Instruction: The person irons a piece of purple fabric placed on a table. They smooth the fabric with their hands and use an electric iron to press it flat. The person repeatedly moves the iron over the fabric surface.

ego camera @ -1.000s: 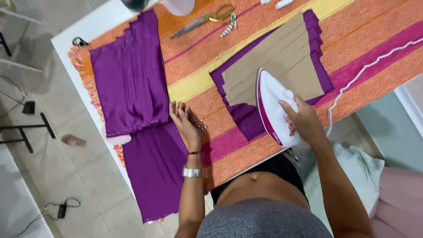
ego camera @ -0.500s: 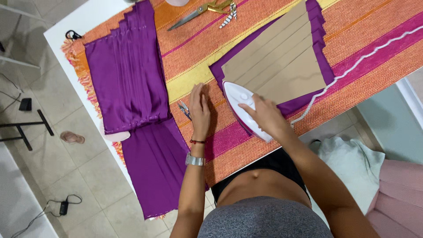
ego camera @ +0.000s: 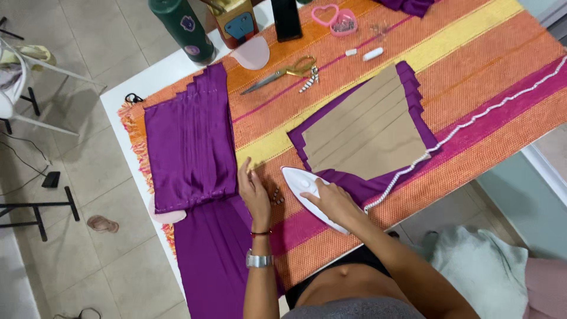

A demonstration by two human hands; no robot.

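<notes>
My right hand (ego camera: 331, 199) grips a white clothes iron (ego camera: 302, 190) standing on the striped orange cloth (ego camera: 472, 77), its tip at the lower edge of a purple fabric piece (ego camera: 348, 183) lying under brown paper pattern strips (ego camera: 369, 130). My left hand (ego camera: 254, 190) rests flat, fingers apart, on the cloth beside pleated purple fabric (ego camera: 189, 142) that hangs over the table's front edge. A small clip (ego camera: 276, 195) lies between the hands.
The iron's white braided cord (ego camera: 472, 124) runs right across the cloth. Scissors (ego camera: 283, 72), chalk pieces (ego camera: 372, 54), a pink heart-shaped dish (ego camera: 333, 16), a green bottle (ego camera: 180, 28) and a box (ego camera: 236, 20) stand at the far side. A chair (ego camera: 23, 77) is on the left.
The iron has slid left and toward the front, off the pattern piece. My left hand shifted slightly along the pleated fabric's edge. The view has tilted, showing more of the far side.
</notes>
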